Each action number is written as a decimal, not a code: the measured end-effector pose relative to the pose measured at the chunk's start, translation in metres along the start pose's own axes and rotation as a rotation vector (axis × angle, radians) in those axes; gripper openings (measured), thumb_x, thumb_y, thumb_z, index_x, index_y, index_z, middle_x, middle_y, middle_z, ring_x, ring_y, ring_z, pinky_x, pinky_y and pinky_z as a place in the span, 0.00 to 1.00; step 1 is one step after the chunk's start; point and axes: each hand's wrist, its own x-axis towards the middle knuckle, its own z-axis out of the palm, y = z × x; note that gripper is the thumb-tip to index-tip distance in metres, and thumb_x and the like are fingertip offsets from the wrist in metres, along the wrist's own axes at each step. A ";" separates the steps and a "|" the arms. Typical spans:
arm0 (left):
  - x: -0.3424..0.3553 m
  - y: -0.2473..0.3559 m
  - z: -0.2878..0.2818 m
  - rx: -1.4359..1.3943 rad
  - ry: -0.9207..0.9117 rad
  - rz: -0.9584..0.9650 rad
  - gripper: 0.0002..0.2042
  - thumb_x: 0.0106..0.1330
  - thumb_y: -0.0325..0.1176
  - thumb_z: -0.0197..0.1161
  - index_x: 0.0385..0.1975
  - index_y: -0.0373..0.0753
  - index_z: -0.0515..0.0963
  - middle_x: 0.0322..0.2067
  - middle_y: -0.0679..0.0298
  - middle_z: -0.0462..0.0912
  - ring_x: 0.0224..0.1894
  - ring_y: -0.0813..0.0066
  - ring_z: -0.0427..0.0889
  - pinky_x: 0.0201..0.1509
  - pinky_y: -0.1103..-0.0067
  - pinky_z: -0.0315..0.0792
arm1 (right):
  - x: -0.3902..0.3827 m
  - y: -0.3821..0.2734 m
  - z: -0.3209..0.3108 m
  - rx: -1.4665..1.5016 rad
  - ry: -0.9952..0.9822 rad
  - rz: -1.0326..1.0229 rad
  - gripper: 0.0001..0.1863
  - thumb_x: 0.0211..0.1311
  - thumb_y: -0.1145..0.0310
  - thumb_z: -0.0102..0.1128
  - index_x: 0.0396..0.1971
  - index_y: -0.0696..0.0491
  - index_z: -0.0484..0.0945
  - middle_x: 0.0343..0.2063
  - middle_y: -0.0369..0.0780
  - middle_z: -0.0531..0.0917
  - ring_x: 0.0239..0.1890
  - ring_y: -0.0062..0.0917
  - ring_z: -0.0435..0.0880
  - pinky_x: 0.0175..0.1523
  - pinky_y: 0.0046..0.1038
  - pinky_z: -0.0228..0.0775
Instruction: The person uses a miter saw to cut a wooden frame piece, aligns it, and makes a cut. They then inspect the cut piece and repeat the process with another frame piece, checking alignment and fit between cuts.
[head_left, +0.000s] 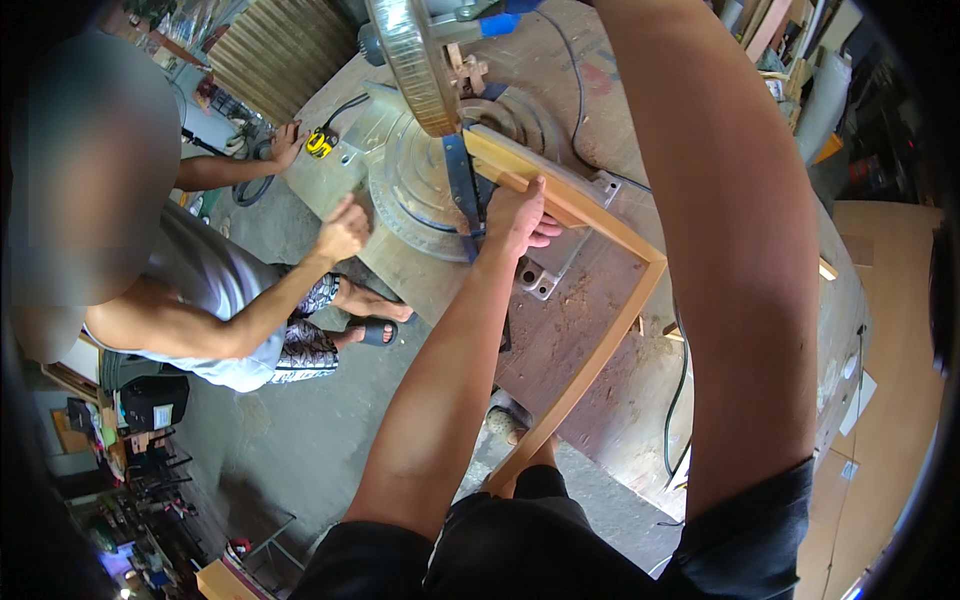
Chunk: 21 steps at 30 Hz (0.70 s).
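My left hand presses down on a light wooden frame, an L-shaped piece lying on the base of a mitre saw. The hand grips the frame's short arm just right of the saw blade, which stands over the wood. My right arm reaches straight up past the top edge of the picture, so my right hand is hidden. The frame's long arm runs down toward my legs.
Another person crouches at the left, one hand on the saw base and the other hand near a yellow tape measure. The saw sits on a worn brown workbench. A black cable hangs over its side. Plywood sheets lie at the right.
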 end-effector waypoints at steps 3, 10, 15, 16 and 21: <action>0.002 0.003 -0.004 0.010 -0.041 -0.059 0.28 0.78 0.55 0.51 0.60 0.33 0.69 0.41 0.43 0.86 0.41 0.48 0.90 0.49 0.52 0.82 | 0.003 -0.013 0.007 0.350 0.020 0.154 0.22 0.67 0.58 0.51 0.39 0.63 0.85 0.42 0.54 0.85 0.46 0.43 0.83 0.49 0.41 0.74; 0.000 0.003 0.015 0.025 0.002 -0.091 0.27 0.78 0.55 0.50 0.58 0.33 0.71 0.41 0.43 0.86 0.42 0.48 0.89 0.49 0.51 0.82 | -0.008 0.004 -0.008 0.736 0.191 0.152 0.24 0.73 0.55 0.48 0.39 0.62 0.85 0.39 0.48 0.87 0.39 0.34 0.82 0.44 0.39 0.73; -0.004 0.000 -0.011 0.022 0.124 -0.107 0.26 0.78 0.53 0.51 0.57 0.33 0.73 0.40 0.44 0.87 0.38 0.51 0.90 0.46 0.55 0.84 | -0.166 -0.015 0.002 0.711 0.292 0.072 0.24 0.71 0.52 0.54 0.44 0.63 0.78 0.38 0.53 0.84 0.39 0.45 0.82 0.44 0.43 0.74; -0.003 0.001 -0.012 0.028 0.142 -0.104 0.26 0.78 0.53 0.51 0.57 0.34 0.73 0.39 0.45 0.87 0.38 0.52 0.90 0.44 0.56 0.84 | -0.219 -0.023 0.014 0.535 0.385 0.154 0.23 0.65 0.59 0.64 0.46 0.64 0.72 0.37 0.59 0.82 0.40 0.57 0.82 0.44 0.47 0.75; -0.002 0.008 0.020 0.036 0.142 -0.110 0.25 0.77 0.53 0.52 0.55 0.35 0.75 0.35 0.48 0.88 0.32 0.57 0.90 0.40 0.61 0.84 | -0.376 0.025 0.104 0.192 -0.205 0.101 0.29 0.63 0.59 0.67 0.63 0.48 0.73 0.45 0.49 0.82 0.42 0.44 0.86 0.48 0.43 0.80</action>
